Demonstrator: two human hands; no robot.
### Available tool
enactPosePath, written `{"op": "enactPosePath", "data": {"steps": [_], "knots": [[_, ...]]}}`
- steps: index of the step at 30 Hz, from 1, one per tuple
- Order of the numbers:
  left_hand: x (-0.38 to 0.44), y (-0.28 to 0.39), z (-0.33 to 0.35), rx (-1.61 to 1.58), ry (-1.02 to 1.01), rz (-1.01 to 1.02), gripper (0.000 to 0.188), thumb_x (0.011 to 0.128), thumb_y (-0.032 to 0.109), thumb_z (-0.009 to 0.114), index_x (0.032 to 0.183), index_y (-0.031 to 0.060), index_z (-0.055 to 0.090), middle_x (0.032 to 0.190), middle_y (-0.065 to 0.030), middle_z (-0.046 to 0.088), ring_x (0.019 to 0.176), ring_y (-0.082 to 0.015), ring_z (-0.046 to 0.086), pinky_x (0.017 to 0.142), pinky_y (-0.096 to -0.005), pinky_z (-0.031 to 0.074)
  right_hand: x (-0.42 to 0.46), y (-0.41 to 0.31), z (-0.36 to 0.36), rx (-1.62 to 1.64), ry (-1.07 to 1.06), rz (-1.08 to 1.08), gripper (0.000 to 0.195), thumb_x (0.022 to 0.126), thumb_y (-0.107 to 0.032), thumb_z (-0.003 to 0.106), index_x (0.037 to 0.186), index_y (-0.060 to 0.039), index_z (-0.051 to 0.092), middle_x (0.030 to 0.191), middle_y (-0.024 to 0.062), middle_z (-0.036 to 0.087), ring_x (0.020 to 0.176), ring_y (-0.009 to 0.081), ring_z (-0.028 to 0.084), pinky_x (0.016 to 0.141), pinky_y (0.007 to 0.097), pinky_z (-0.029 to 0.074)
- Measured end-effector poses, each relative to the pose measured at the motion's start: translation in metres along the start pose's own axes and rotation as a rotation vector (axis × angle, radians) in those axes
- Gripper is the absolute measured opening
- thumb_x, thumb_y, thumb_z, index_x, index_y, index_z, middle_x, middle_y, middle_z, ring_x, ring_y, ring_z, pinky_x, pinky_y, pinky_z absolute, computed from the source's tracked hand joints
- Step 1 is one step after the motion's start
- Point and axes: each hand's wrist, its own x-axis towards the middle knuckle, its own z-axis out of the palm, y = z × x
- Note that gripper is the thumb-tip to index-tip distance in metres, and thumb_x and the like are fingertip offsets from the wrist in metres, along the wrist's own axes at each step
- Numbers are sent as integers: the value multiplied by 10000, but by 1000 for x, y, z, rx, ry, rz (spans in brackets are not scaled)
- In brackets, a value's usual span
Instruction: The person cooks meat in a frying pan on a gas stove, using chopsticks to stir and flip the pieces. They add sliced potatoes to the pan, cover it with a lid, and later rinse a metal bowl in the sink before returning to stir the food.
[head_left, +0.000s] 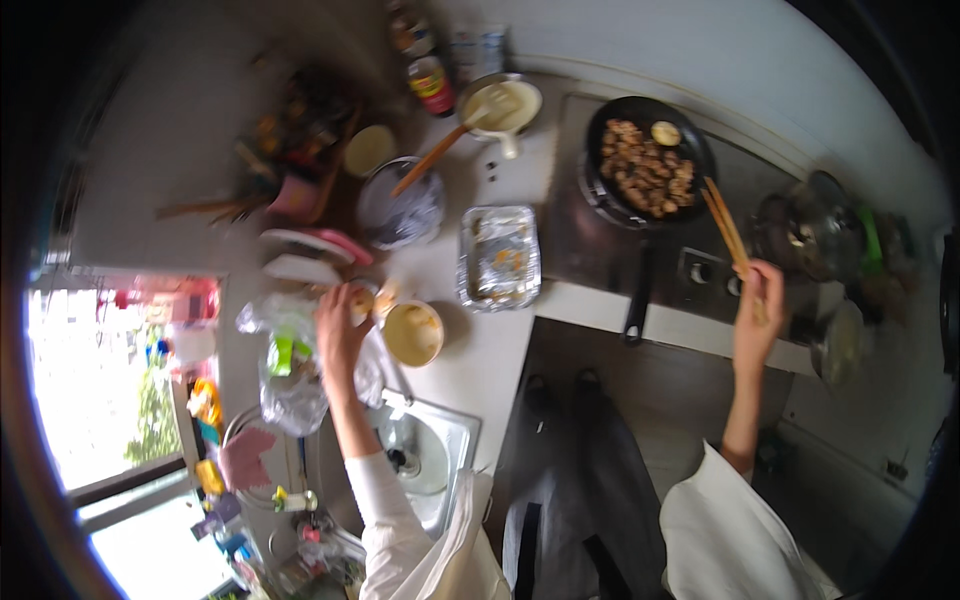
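Note:
My right hand (757, 296) grips a pair of wooden chopsticks (726, 225), whose tips reach the right rim of a black frying pan (709, 146). Browned chopped pieces of food (645, 169), probably meat, fill much of the pan, and a pale round slice (665, 133) lies near its far side. Over at the left, my left hand (341, 322) has its fingers and thumb around a small round container (363, 302) with yellowish contents; the fingers partly hide it. Right beside that hand stands a cream-coloured tub (413, 334) with some food residue inside.
A foil tray (499, 259) with orange bits sits between tub and stove. Behind it are a plastic-lined bowl (401, 202), a small white pot (517, 112) with a wooden-handled spatula (431, 159), and a sauce bottle (431, 86). The pan's handle (637, 300) overhangs the counter edge. A sink (427, 450) lies near my left forearm.

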Motion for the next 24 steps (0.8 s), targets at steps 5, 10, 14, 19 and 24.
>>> {"op": "enactPosePath", "data": {"steps": [5, 10, 14, 19, 24], "knots": [[34, 90, -39, -77, 93, 129, 486, 718, 56, 804, 1175, 112, 649, 1110, -103, 629, 1079, -346, 571, 944, -458, 463, 30, -10, 23, -131, -85, -231, 141, 976, -44, 665, 1098, -13, 601, 1048, 104, 623, 886, 242, 649, 779, 342, 524], [103, 222, -37, -320, 17, 400, 458, 724, 49, 791, 1157, 104, 650, 1086, -102, 641, 1043, -341, 582, 942, -440, 470, 56, 15, 42, -182, -148, -303, 189, 912, -23, 708, 1044, -7, 573, 1059, 139, 609, 939, 360, 632, 771, 433, 507], [160, 313, -18, -344, 17, 663, 449, 758, 66, 787, 1184, 120, 655, 1079, -87, 651, 1054, -322, 597, 942, -421, 493, 61, 19, 44, -248, -171, -376, 165, 902, -57, 727, 993, -12, 598, 1014, 113, 599, 926, 315, 637, 764, 427, 525], [220, 407, 17, -231, 18, 851, 448, 756, 111, 785, 1180, 156, 650, 1122, -55, 664, 1119, -301, 586, 981, -436, 474, 53, 16, 30, -198, -176, -335, 167, 908, -65, 729, 999, -16, 598, 1004, 95, 597, 873, 282, 665, 716, 400, 555], [249, 461, 64, -140, -23, 959, 466, 712, 94, 823, 1142, 166, 660, 1083, -16, 680, 1127, -258, 602, 953, -431, 484, 35, 17, 5, -118, -107, -253, 179, 902, -53, 740, 1013, -29, 601, 1053, 86, 611, 863, 267, 676, 710, 382, 566]]}}
